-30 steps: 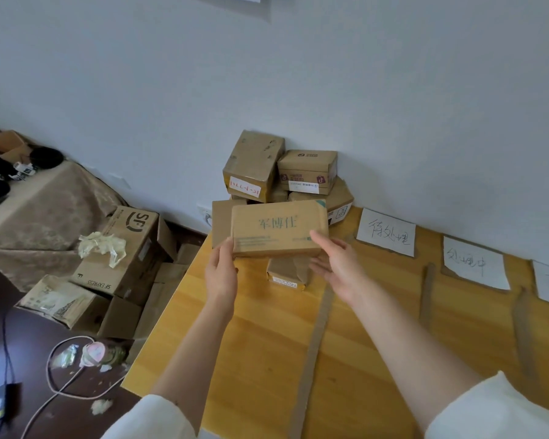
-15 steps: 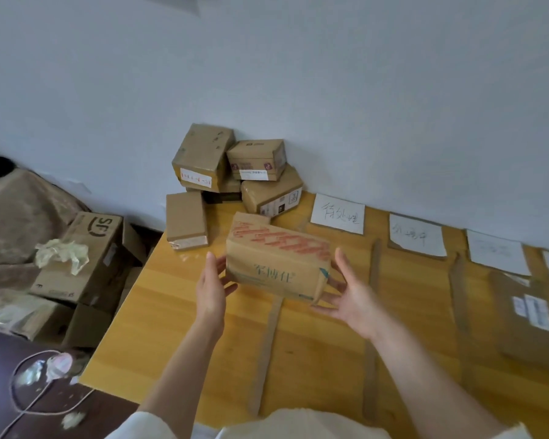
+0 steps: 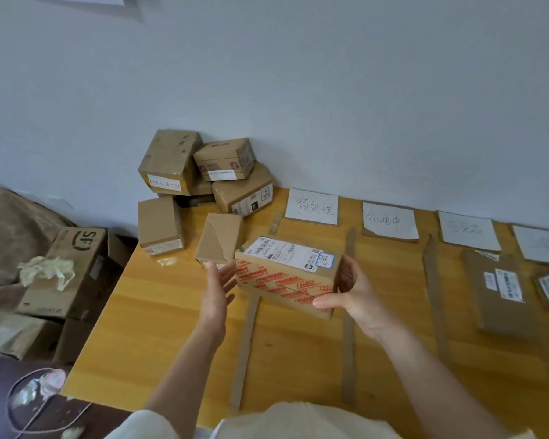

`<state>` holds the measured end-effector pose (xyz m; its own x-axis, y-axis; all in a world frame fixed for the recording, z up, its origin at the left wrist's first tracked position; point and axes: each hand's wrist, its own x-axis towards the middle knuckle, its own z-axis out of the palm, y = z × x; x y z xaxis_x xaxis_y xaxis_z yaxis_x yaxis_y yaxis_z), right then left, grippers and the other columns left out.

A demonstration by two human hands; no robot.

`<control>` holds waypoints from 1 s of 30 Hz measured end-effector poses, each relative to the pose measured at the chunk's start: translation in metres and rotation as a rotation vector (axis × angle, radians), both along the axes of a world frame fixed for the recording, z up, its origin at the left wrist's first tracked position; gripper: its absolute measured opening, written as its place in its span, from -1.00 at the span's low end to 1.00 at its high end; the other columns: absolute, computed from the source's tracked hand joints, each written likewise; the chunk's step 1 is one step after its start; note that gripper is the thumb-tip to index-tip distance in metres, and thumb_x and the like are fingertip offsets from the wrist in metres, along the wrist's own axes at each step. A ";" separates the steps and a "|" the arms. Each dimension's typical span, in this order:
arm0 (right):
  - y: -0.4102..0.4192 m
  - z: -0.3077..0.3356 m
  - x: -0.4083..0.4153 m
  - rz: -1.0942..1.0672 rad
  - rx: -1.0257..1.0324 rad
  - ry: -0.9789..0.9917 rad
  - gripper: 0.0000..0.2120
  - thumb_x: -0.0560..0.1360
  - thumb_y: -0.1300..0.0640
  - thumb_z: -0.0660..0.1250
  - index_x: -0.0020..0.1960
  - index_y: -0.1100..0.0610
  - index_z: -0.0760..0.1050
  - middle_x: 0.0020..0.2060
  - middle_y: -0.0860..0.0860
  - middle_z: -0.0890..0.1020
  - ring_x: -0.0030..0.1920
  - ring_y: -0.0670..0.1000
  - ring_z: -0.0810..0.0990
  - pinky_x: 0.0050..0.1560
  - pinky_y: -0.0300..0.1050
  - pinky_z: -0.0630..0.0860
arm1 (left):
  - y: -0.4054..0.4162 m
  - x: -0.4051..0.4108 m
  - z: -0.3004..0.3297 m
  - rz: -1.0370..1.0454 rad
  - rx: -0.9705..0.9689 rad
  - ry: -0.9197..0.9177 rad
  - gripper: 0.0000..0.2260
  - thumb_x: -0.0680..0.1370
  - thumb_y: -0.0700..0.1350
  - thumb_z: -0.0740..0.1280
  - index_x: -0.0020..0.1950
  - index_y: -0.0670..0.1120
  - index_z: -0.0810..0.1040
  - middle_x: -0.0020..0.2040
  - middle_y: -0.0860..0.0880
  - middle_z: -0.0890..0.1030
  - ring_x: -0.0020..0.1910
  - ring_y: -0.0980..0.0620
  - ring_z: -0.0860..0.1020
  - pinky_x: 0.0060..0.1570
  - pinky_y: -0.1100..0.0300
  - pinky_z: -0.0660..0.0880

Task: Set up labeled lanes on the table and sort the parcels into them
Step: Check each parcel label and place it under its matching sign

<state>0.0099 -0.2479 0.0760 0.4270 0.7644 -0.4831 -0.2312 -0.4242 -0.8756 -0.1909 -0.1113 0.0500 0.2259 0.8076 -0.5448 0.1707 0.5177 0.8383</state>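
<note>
**Both hands on a raised parcel**

Right hand [image 3: 354,293] grips the parcel [image 3: 287,277] above the table [image 3: 159,327]; left hand [image 3: 217,285], fingers straight, touches its end. Unsorted boxes [image 3: 203,175] are piled in the corner, with paper labels [image 3: 390,220] and cardboard strips [image 3: 347,312] beyond and beneath.

- Table [image 3: 159,337]: near-left portion lay bare, open to a hand from the front edge.
- Parcel pile [image 3: 203,172]: stacked against the wall at the far-left corner, closing that corner off.
- Two loose parcels [image 3: 160,224] and [image 3: 219,240]: stood just before the pile, a narrow gap between them.
- Cardboard strips [image 3: 246,350], [image 3: 347,340], [image 3: 436,299]: lay flat, dividing the lanes; no bar to passage above.
- Paper labels [image 3: 311,206]: flat along the wall.
- First two lanes: open wood.
- Flat parcel [image 3: 495,289]: occupied the third lane.
- Held parcel [image 3: 287,274]: hung above the first strip, between both hands.
</note>
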 end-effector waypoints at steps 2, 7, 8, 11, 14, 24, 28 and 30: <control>-0.003 0.002 0.004 0.004 0.017 -0.019 -0.08 0.18 0.49 0.56 0.36 -0.05 0.28 0.19 -0.13 0.58 0.20 -0.20 0.52 -0.01 -0.30 0.55 | -0.003 0.005 0.001 -0.019 -0.011 0.003 -0.54 0.63 0.26 -0.12 0.08 0.15 0.54 0.09 0.11 0.60 0.21 0.03 0.52 0.31 0.00 0.37; -0.010 -0.001 0.011 -0.007 0.023 -0.040 -0.02 0.15 0.47 0.59 0.38 -0.07 0.23 0.19 -0.19 0.54 0.19 -0.24 0.49 -0.04 -0.34 0.54 | -0.009 0.018 0.001 -0.045 -0.009 0.015 -0.53 0.63 0.25 -0.09 0.19 0.10 0.53 0.16 0.05 0.60 0.21 0.01 0.52 0.34 -0.03 0.37; -0.011 -0.003 0.012 -0.016 0.030 -0.041 0.01 0.13 0.44 0.61 0.40 -0.05 0.22 0.21 -0.17 0.54 0.22 -0.21 0.49 0.01 -0.30 0.53 | -0.011 0.020 0.001 -0.049 -0.005 0.020 -0.52 0.63 0.25 -0.09 0.22 0.09 0.53 0.20 0.03 0.59 0.22 0.01 0.52 0.34 -0.04 0.37; -0.015 -0.004 0.015 -0.047 0.042 -0.060 0.07 0.06 0.34 0.64 0.44 -0.02 0.21 0.23 -0.13 0.54 0.27 -0.14 0.50 0.12 -0.22 0.50 | -0.013 0.026 0.001 -0.059 -0.004 0.039 -0.45 0.63 0.25 -0.10 0.34 0.01 0.50 0.28 -0.02 0.56 0.26 -0.03 0.50 0.36 -0.08 0.36; -0.017 -0.002 0.016 -0.085 0.051 -0.123 0.04 0.12 0.36 0.65 0.39 -0.07 0.16 0.22 -0.19 0.49 0.27 -0.19 0.45 0.12 -0.28 0.45 | -0.016 0.030 0.001 -0.071 -0.011 0.054 -0.43 0.63 0.25 -0.10 0.38 -0.02 0.48 0.32 -0.05 0.53 0.28 -0.05 0.50 0.35 -0.06 0.38; -0.025 0.005 0.005 -0.247 0.171 -0.513 0.01 0.11 0.28 0.69 0.28 -0.04 0.08 0.17 -0.22 0.38 0.13 -0.51 0.36 0.04 -0.60 0.33 | -0.027 0.043 0.009 -0.110 -0.030 0.080 -0.51 0.65 0.19 -0.01 0.36 -0.04 0.50 0.26 -0.02 0.55 0.23 -0.03 0.52 0.27 0.03 0.42; -0.028 0.002 0.003 -0.289 0.189 -0.578 0.02 0.09 0.28 0.70 0.28 -0.04 0.09 0.17 -0.17 0.38 0.15 -0.48 0.36 0.06 -0.60 0.31 | -0.032 0.044 0.007 -0.159 0.002 0.109 -0.65 0.64 0.07 0.16 0.34 -0.04 0.50 0.22 0.00 0.56 0.17 0.01 0.52 0.14 0.12 0.43; -0.030 0.002 0.001 -0.318 0.197 -0.595 0.03 0.08 0.28 0.70 0.27 -0.04 0.08 0.16 -0.18 0.36 0.15 -0.49 0.34 0.07 -0.60 0.30 | -0.034 0.043 0.003 -0.188 0.025 0.131 -0.68 0.62 0.03 0.23 0.34 -0.01 0.52 0.16 0.01 0.58 0.11 0.04 0.53 0.10 0.14 0.43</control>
<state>0.0112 -0.2780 0.0781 0.7932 0.6079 0.0369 0.2247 -0.2359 -0.9454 -0.1477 -0.1455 0.0532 0.3020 0.7715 -0.5599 0.3706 0.4461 0.8146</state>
